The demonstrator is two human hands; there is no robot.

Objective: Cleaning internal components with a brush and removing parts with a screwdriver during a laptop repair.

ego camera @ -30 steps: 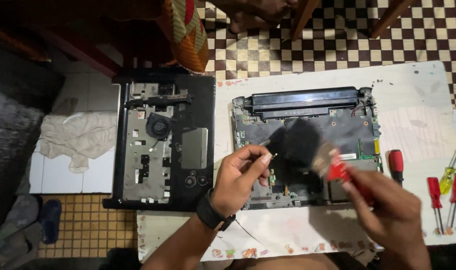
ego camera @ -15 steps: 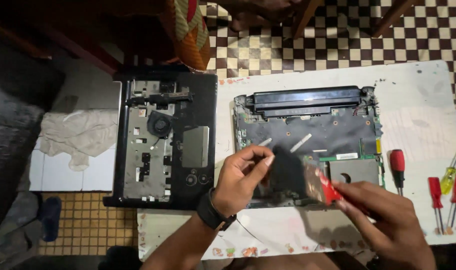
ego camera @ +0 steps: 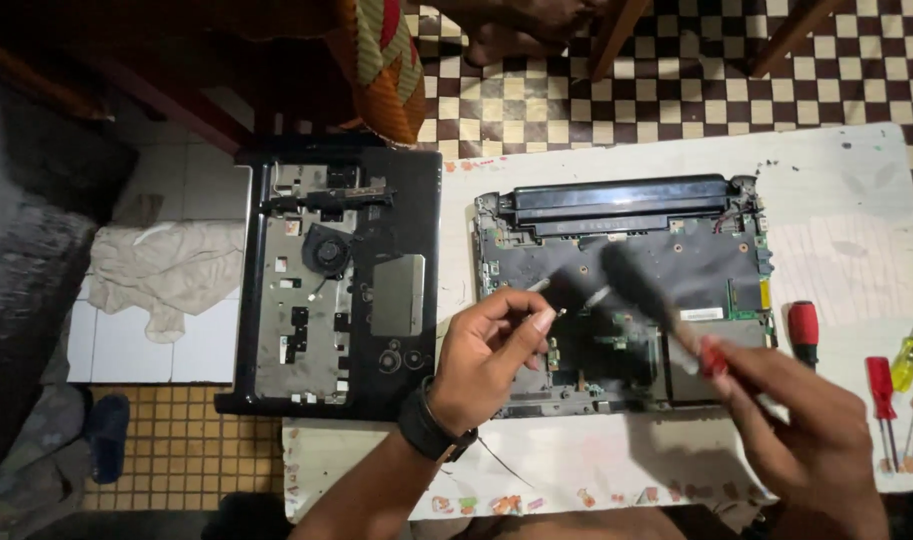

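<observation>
An opened laptop base lies on the white table cover, its dark circuit board bare. My right hand grips the red handle of a brush. Its black bristles are blurred over the middle of the board. My left hand, with a black watch on the wrist, rests at the board's left front. Its thumb and fingers are pinched together just left of the bristles. Whether something small sits between them is not visible.
The laptop's black top cover lies upside down to the left, overhanging the table. Several screwdrivers, one red-and-black, one yellow and two red, lie at the right. A pale cloth and a blue slipper are on the floor.
The brush swept down toward me across the board and has now swung back up to its middle. My left hand stayed almost in place, its fingers still pinched.
</observation>
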